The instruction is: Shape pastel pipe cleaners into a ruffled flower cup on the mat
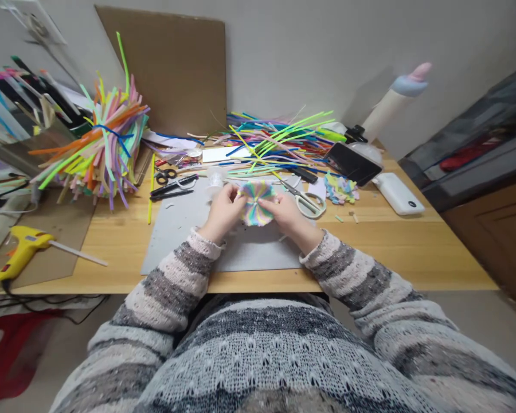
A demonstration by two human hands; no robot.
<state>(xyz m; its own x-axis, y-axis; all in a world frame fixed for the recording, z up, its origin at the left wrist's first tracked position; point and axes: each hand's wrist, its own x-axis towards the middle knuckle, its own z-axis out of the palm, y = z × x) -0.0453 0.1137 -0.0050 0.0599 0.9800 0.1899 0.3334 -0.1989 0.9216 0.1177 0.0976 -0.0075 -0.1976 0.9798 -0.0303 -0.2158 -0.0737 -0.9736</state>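
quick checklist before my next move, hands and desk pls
1. Pastel disc held by left hand and right hand: ok
2. Disc's pieces firmly joined: cannot tell
3. Glue gun away from the sleeves: ok, far left on cardboard
4. Glue gun cool: cannot tell
5. White-handled scissors near right hand: ok
6. Grey mat free of scraps: not ok

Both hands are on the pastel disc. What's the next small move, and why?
I'd probably ease the right hand slightly outward: its thumb lies across the stripes near the centre of the pastel disc and hides some, while the left hand grips the opposite edge and could steady it.
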